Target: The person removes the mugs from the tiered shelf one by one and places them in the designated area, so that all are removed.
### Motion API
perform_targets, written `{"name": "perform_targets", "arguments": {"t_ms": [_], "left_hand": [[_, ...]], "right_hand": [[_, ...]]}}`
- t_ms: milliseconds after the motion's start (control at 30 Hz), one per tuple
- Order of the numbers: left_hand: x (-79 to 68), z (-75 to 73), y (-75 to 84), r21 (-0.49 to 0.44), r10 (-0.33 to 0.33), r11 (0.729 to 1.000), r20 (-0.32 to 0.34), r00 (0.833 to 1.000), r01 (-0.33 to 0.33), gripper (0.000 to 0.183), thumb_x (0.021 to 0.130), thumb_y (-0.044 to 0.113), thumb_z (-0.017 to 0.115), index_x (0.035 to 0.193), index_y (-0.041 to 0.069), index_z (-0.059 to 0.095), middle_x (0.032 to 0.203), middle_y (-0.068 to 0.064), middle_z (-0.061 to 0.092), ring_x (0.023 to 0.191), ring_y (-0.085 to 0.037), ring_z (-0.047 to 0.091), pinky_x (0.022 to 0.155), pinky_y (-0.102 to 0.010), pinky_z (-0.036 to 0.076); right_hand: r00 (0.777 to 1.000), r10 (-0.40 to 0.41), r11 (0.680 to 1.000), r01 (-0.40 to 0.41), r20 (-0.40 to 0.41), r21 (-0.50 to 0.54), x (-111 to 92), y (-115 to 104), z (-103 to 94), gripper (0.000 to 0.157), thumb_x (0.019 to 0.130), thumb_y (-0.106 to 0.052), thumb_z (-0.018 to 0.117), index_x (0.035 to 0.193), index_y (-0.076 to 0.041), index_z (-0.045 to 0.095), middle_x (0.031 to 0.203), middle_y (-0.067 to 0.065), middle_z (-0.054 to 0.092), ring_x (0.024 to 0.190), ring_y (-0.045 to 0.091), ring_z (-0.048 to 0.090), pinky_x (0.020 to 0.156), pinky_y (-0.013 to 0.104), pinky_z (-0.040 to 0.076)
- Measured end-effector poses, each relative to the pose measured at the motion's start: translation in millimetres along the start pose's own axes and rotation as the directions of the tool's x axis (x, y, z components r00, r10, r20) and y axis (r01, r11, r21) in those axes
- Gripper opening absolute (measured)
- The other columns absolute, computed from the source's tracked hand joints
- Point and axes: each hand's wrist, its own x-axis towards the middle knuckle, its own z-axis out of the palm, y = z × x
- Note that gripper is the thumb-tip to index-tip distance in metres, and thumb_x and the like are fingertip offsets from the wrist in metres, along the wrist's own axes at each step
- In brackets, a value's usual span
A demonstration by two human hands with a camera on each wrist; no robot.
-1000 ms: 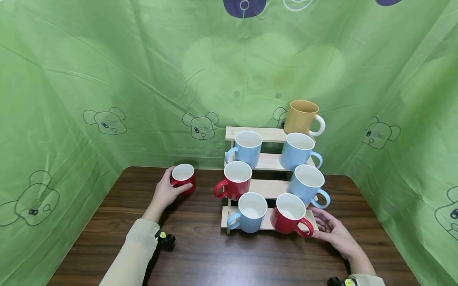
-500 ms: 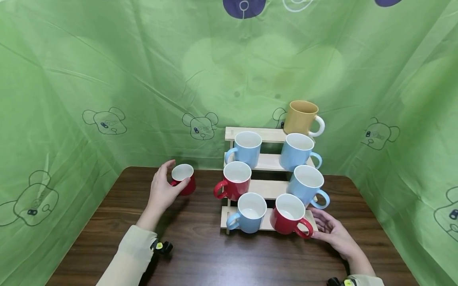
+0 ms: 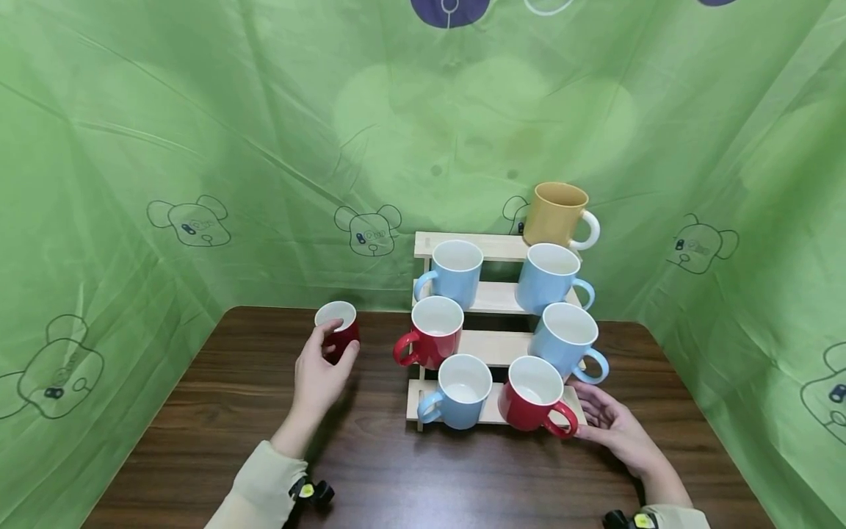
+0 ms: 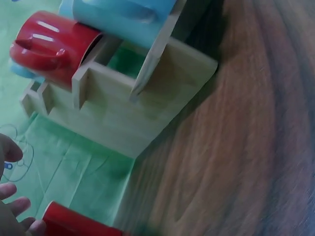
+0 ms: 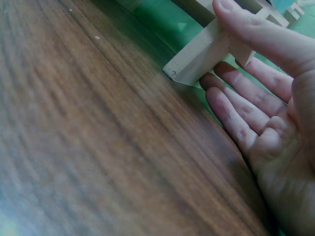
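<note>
A red mug [image 3: 349,336] with a white inside stands upright on the table, left of the rack. My left hand [image 3: 320,375] is at its near side, thumb and fingers spread, fingertips overlapping the mug in the head view. In the left wrist view the fingers [image 4: 18,205] lie close beside the red mug [image 4: 74,223]; contact is unclear. My right hand [image 3: 620,432] holds the lower right end of the stepped wooden rack [image 3: 494,348]. In the right wrist view its thumb lies along the front board and its fingers are by the side panel [image 5: 202,55].
The rack carries a yellow mug [image 3: 555,214] on top, several light blue mugs [image 3: 456,278] and two red ones, a left red mug [image 3: 436,338] and a front red mug [image 3: 529,400]. A green curtain [image 3: 277,147] hangs behind the brown wooden table [image 3: 390,477].
My left hand has let go of the red mug's left side, drawn back, then come round to its near side. The mug stays put. My right hand has not moved.
</note>
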Motion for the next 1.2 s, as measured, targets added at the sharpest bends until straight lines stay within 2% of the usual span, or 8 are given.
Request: {"name": "perform_targets", "arguments": {"t_ms": [67, 167, 400, 533, 633, 767, 1000, 1200], "left_hand": [[-3.8, 3.0, 0.7, -0.016, 0.014, 1.000, -0.027, 1.000, -0.014, 0.047, 0.092, 0.010, 0.082, 0.138, 0.005, 0.069, 0.135, -0.016, 0.072, 0.114, -0.038, 0.071, 0.097, -0.054, 0.058], [-7.6, 6.4, 0.0, -0.057, 0.034, 0.998, -0.026, 0.999, -0.035, 0.046, 0.092, 0.007, 0.083, 0.136, 0.005, 0.069, 0.133, -0.015, 0.073, 0.116, -0.037, 0.071, 0.097, -0.054, 0.059], [-21.7, 16.6, -8.2, -0.163, 0.075, 0.985, 0.077, 0.994, -0.062, 0.048, 0.093, 0.004, 0.084, 0.138, 0.006, 0.069, 0.133, -0.005, 0.075, 0.123, -0.027, 0.070, 0.095, -0.049, 0.061], [-32.1, 25.2, -13.8, -0.230, 0.116, 0.970, 0.155, 0.981, -0.078, 0.052, 0.094, 0.002, 0.083, 0.143, 0.009, 0.065, 0.139, -0.005, 0.073, 0.126, -0.035, 0.069, 0.095, -0.052, 0.061], [-38.7, 31.6, -14.6, -0.301, 0.157, 0.950, 0.247, 0.956, -0.078, 0.057, 0.095, 0.001, 0.082, 0.148, 0.006, 0.060, 0.143, -0.012, 0.070, 0.126, -0.049, 0.066, 0.096, -0.056, 0.060], [-46.8, 38.6, -13.3, -0.351, 0.187, 0.935, 0.369, 0.910, -0.050, 0.063, 0.096, 0.005, 0.082, 0.152, 0.004, 0.055, 0.145, -0.018, 0.066, 0.129, -0.054, 0.061, 0.099, -0.059, 0.058], [-54.5, 47.0, -20.1, -0.395, 0.219, 0.919, 0.521, 0.825, 0.006, 0.068, 0.094, 0.008, 0.084, 0.154, 0.003, 0.050, 0.148, -0.030, 0.060, 0.135, -0.053, 0.058, 0.103, -0.062, 0.056], [-54.6, 52.1, -28.7, -0.376, 0.204, 0.925, 0.607, 0.768, 0.051, 0.077, 0.093, 0.015, 0.088, 0.158, 0.004, 0.048, 0.154, -0.019, 0.060, 0.137, -0.041, 0.060, 0.108, -0.056, 0.055]], "right_hand": [[1.000, -0.001, 1.000, 0.001, -0.001, -0.001, 0.2, 0.5, 0.2, 0.068, 0.096, 0.017, 0.069, 0.157, 0.015, 0.037, 0.142, -0.010, 0.069, 0.127, 0.006, 0.067, 0.100, 0.023, 0.057], [1.000, -0.002, 1.000, 0.002, -0.003, -0.006, 0.4, 1.5, 0.3, 0.068, 0.097, 0.017, 0.069, 0.156, 0.016, 0.037, 0.142, -0.010, 0.069, 0.127, 0.005, 0.067, 0.101, 0.022, 0.056], [1.000, 0.010, 1.000, -0.010, -0.005, 0.005, -0.6, 3.7, 0.2, 0.068, 0.097, 0.016, 0.069, 0.157, 0.014, 0.037, 0.142, -0.009, 0.069, 0.127, 0.005, 0.067, 0.099, 0.023, 0.058], [1.000, 0.012, 1.000, -0.012, -0.007, 0.004, -0.9, 4.5, 0.2, 0.068, 0.097, 0.016, 0.069, 0.157, 0.014, 0.037, 0.142, -0.009, 0.069, 0.127, 0.005, 0.067, 0.100, 0.023, 0.058], [1.000, 0.008, 1.000, -0.008, -0.004, -0.004, -0.1, 4.6, 0.5, 0.069, 0.097, 0.016, 0.069, 0.157, 0.016, 0.036, 0.142, -0.010, 0.069, 0.127, 0.005, 0.067, 0.100, 0.023, 0.057], [1.000, 0.006, 1.000, -0.006, -0.004, 0.003, 1.2, 4.0, 0.2, 0.069, 0.097, 0.017, 0.069, 0.157, 0.017, 0.034, 0.142, -0.009, 0.069, 0.127, 0.005, 0.067, 0.100, 0.023, 0.057], [1.000, 0.010, 1.000, -0.010, -0.005, -0.009, 1.3, 4.4, -0.9, 0.069, 0.096, 0.016, 0.070, 0.156, 0.016, 0.036, 0.142, -0.008, 0.069, 0.127, 0.005, 0.067, 0.100, 0.023, 0.057], [0.999, 0.032, 0.999, -0.032, -0.013, -0.018, -0.1, 4.4, -2.4, 0.068, 0.097, 0.016, 0.069, 0.157, 0.015, 0.037, 0.141, -0.010, 0.070, 0.127, 0.005, 0.067, 0.100, 0.023, 0.057]]}}
